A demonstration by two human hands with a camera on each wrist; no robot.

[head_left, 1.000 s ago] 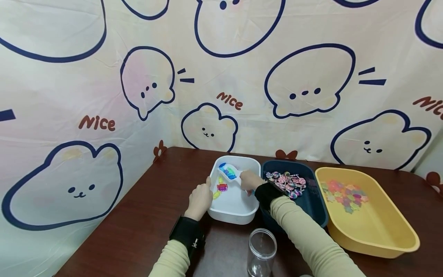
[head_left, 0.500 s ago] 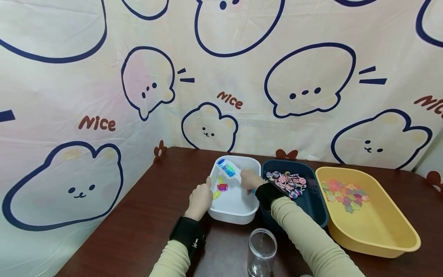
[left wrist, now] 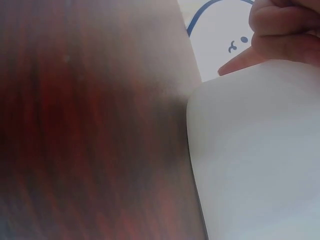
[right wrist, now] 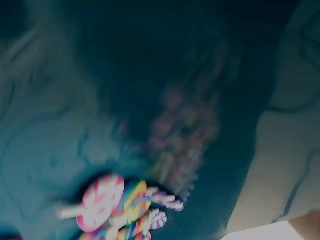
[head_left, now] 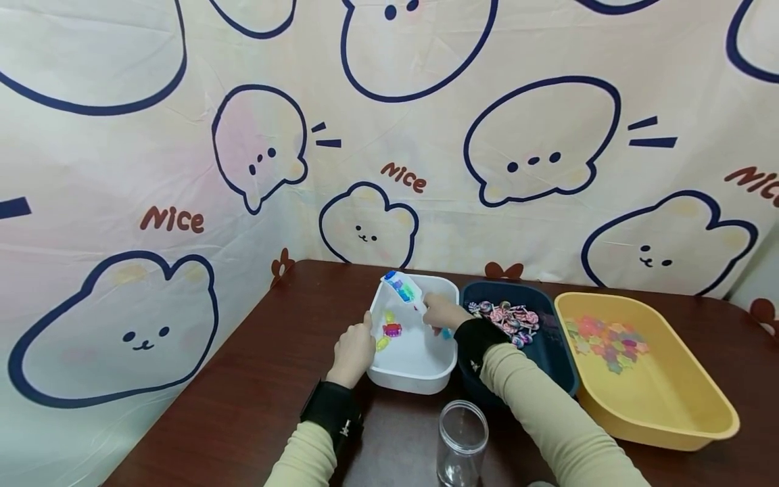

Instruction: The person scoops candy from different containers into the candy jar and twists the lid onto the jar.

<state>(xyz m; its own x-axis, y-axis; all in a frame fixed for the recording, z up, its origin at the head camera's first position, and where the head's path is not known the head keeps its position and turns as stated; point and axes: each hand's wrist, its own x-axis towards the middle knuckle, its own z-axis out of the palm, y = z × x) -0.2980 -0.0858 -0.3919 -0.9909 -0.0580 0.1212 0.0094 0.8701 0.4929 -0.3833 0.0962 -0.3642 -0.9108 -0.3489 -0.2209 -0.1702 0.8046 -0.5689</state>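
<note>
My right hand [head_left: 444, 311] grips the handle of a white scoop [head_left: 412, 292] that bears blue, green and purple pieces. The scoop is over the far left part of a white tub [head_left: 414, 368], its tip overlapping the far rim in the head view. My left hand [head_left: 353, 353] holds the tub's left rim, with one finger stretched along the edge in the left wrist view. On the tub's floor lie a few wrapped-candy-shaped pieces, yellow and red [head_left: 392, 330]. A blue piece [head_left: 446, 333] shows below my right hand. The right wrist view does not show the scoop.
Right of the tub stands a dark blue bin [head_left: 548, 352] with lollipops [head_left: 508, 321]. Beyond it is a yellow bin [head_left: 669, 406] with translucent star-like pieces [head_left: 608, 341]. A clear jar [head_left: 462, 439] stands in front on the brown table [head_left: 243, 379]. A printed cloth hangs behind.
The scoop has risen and shifted toward the tub's far rim, with the colored pieces still in it. My left hand keeps its place on the rim.
</note>
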